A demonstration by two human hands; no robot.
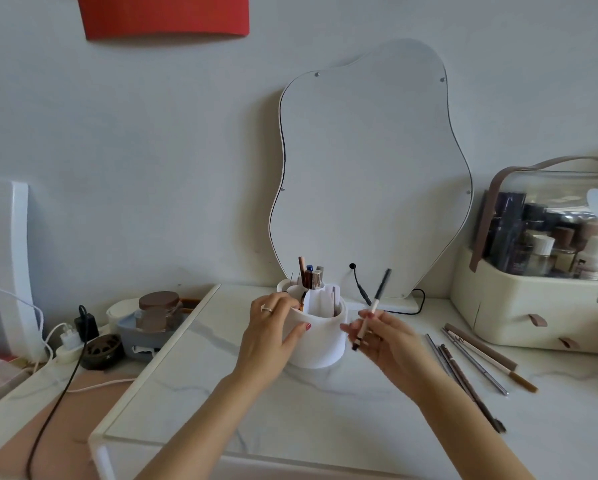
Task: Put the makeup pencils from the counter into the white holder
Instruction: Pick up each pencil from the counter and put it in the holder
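marble counter (290, 407) — wavy mirror (370, 174) on wall

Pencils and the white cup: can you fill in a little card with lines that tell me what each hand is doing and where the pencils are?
left hand: the left hand grips the rim and side of the white holder
right hand: the right hand pinches one black-and-white pencil, tilted, beside the holder
holder: stands on the marble counter before the wavy mirror, some pencils already inside
pencils left: loose pencils on the counter, right of the hands
nearby: cream makeup case at far right
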